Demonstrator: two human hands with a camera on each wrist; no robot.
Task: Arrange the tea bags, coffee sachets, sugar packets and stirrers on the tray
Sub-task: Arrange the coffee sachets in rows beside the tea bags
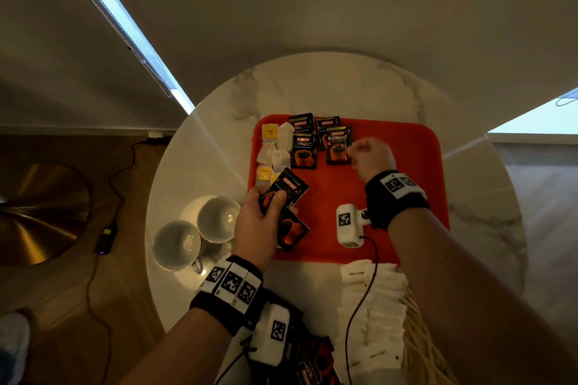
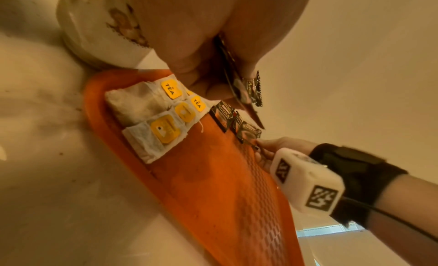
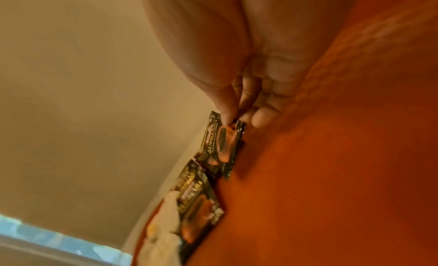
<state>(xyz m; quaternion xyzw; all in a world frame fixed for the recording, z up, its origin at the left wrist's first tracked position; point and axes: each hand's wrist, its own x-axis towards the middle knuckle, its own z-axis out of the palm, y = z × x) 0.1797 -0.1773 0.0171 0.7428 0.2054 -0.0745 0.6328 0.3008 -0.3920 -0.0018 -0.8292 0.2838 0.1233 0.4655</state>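
An orange tray [image 1: 406,184] lies on a round marble table [image 1: 328,87]. Tea bags with yellow tags [image 1: 275,147] sit along its left side. Several black coffee sachets [image 1: 305,147] lie in rows at the tray's far edge. My right hand [image 1: 369,155] pinches the lower right corner of the rightmost sachet [image 1: 337,145], which lies on the tray; the right wrist view shows my thumb and fingers on that sachet [image 3: 221,140]. My left hand [image 1: 259,222] grips a small stack of coffee sachets [image 1: 286,189] over the tray's near left part.
Two white cups [image 1: 200,231] stand left of the tray. White sugar packets [image 1: 372,316] and wooden stirrers [image 1: 422,350] lie near the front edge of the table, with more coffee sachets [image 1: 312,362] beside them. A cable [image 1: 103,197] runs across the wooden floor.
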